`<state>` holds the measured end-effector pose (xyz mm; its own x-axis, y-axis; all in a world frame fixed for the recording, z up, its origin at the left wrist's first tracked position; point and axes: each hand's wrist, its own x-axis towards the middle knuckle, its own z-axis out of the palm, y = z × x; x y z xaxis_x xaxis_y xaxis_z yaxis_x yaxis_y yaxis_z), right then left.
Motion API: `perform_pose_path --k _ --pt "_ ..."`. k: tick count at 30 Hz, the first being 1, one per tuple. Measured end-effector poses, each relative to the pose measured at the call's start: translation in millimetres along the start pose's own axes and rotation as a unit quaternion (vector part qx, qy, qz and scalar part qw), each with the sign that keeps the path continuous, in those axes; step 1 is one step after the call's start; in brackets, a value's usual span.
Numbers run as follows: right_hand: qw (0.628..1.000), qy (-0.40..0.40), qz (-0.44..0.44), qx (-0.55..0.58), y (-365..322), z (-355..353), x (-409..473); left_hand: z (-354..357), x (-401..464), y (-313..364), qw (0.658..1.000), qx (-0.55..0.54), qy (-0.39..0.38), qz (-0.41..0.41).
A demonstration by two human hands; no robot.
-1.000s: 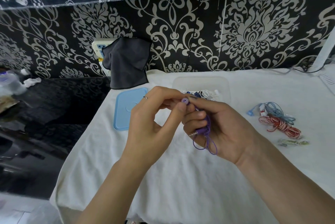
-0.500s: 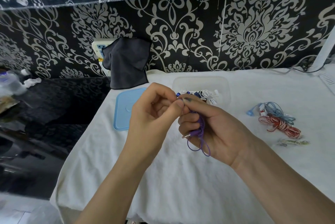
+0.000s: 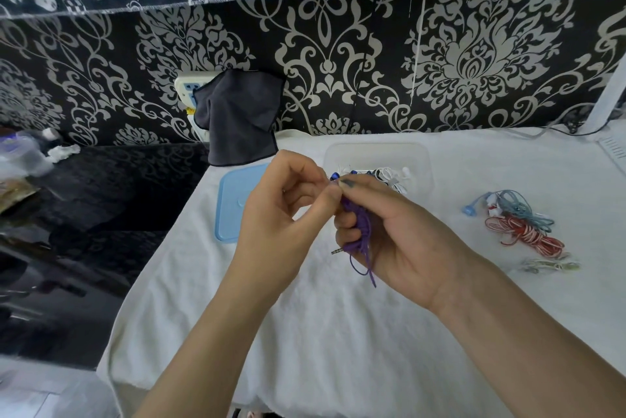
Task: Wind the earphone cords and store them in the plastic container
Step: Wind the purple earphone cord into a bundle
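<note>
My right hand (image 3: 403, 241) holds a wound bundle of purple earphone cord (image 3: 360, 231) in its curled fingers; a metal plug and a loose loop hang out below. My left hand (image 3: 284, 217) pinches the top end of that cord against my right forefinger. Behind the hands stands the clear plastic container (image 3: 376, 155) with white and blue earphones inside. To the right on the white cloth lie a light blue earphone cord (image 3: 515, 207), a red and white one (image 3: 528, 236) and a small pale one (image 3: 548, 265).
A light blue lid (image 3: 233, 200) lies left of the container. A dark grey cloth (image 3: 240, 116) hangs on the patterned wall behind. The white table covering (image 3: 338, 333) ends at the left, beside a dark glossy surface (image 3: 84, 214) with clutter.
The purple earbud seen between my fingers a second ago is now hidden. The hanging loop has grown shorter and both hands have risen slightly toward the container.
</note>
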<state>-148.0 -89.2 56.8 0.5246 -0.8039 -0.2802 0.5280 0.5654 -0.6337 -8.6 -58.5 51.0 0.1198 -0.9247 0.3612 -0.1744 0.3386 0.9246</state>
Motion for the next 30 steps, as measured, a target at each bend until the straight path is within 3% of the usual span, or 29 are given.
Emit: perform_pose_path --k 9,19,30 --pt "1.000 0.019 -0.016 0.016 -3 1 -3 3 -1 -5 0.989 0.125 0.007 0.075" --pt "0.983 -0.010 0.083 0.161 -3 7 -12 3 2 -10 0.953 0.228 0.032 0.197" --pt "0.984 -0.015 0.085 0.154 -3 7 -13 -1 4 -9 0.976 0.153 0.013 0.154"
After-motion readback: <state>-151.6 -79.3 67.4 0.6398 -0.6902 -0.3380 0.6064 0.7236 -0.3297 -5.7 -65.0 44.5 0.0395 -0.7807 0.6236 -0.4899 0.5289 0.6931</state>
